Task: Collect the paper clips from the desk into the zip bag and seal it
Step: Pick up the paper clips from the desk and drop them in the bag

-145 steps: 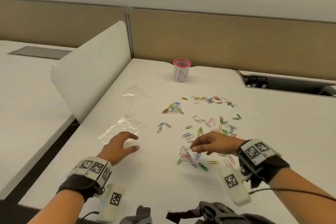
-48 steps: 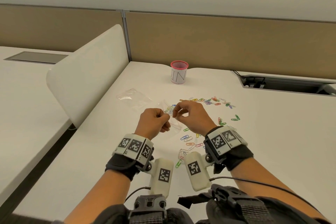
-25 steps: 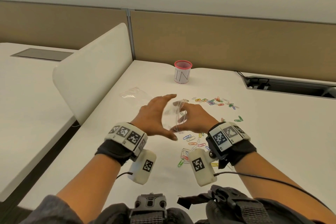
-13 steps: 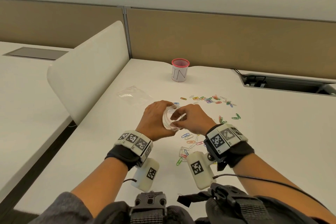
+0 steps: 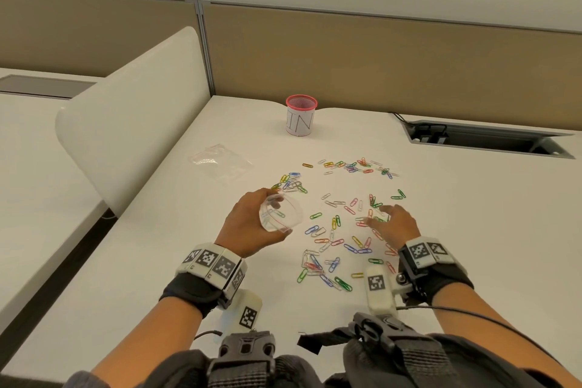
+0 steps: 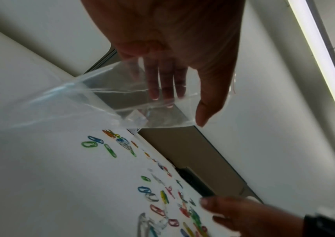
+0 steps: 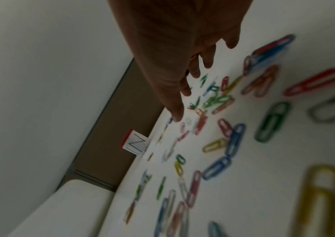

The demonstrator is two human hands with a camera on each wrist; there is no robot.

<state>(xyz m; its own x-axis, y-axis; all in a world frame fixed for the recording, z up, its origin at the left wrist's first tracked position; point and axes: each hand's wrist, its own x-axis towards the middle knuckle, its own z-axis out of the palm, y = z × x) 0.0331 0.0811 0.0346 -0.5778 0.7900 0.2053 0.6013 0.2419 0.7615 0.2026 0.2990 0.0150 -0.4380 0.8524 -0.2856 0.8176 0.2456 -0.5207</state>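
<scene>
Left of centre in the head view, the left hand (image 5: 248,230) holds the clear zip bag (image 5: 278,214) above the white desk (image 5: 157,261), its grip clamped on the plastic: in the left wrist view the fingers (image 6: 162,83) lie inside the bag's mouth and the thumb (image 6: 209,102) presses on the outside, so the mouth stands open. The right hand (image 5: 393,224), right of centre, hovers low over the paper clips (image 5: 340,230) with its grip apart, fingers (image 7: 174,102) spread and reaching toward them (whether any fingertip touches a clip is too blurred to tell). The coloured clips lie scattered across the middle of the desk, between and beyond the two hands. A second clear bag (image 5: 220,161) lies flat toward the upper left, and a red-rimmed mesh cup (image 5: 300,115) stands at the desk's far edge.
</scene>
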